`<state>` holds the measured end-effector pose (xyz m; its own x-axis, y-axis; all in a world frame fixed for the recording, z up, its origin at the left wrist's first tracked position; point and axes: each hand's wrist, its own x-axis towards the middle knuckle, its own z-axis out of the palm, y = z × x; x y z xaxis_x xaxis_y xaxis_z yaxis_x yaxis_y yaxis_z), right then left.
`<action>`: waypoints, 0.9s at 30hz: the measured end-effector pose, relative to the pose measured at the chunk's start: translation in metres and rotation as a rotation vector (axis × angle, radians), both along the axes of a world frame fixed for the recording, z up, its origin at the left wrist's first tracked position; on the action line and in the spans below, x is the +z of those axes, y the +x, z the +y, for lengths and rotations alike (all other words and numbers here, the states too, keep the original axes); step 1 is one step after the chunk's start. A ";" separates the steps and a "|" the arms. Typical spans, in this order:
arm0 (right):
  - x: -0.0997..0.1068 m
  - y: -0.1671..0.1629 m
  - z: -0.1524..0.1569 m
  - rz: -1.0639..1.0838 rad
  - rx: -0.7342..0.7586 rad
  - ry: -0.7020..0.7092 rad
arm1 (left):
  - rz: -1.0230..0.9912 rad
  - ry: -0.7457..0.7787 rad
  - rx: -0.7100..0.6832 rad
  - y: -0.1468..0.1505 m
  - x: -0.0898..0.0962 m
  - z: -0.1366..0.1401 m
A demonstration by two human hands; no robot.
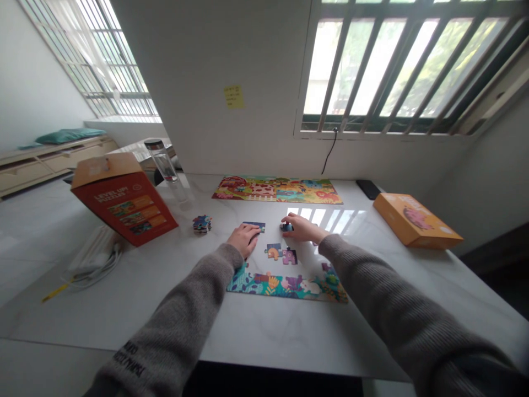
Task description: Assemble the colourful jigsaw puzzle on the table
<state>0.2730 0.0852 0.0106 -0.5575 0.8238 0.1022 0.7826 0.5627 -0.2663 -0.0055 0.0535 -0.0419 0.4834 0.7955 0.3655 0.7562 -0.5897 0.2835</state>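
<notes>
My right hand (301,228) pinches a dark blue puzzle piece (286,226) between thumb and fingers, just above or on the table. To its left, my left hand (243,240) lies with fingers stretched out, its fingertips by a dark blue puzzle piece (259,226). Two joined pieces (281,253), one with an orange shape and one purple, lie between and below my hands. Closest to me is an assembled strip of puzzle (285,285) with teal plants and animals. Part of it is hidden by my sleeves.
A stack of puzzle pieces (202,224) stands on the left. Behind lies a finished animal puzzle (276,190). A red puzzle box (132,207), a glass bottle (163,162) and a white cable (97,270) are at left; an orange box (413,220) and a black phone (367,189) at right.
</notes>
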 end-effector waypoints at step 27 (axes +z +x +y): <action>-0.012 0.037 -0.011 0.023 0.029 0.077 | 0.232 -0.015 0.050 0.025 0.042 0.004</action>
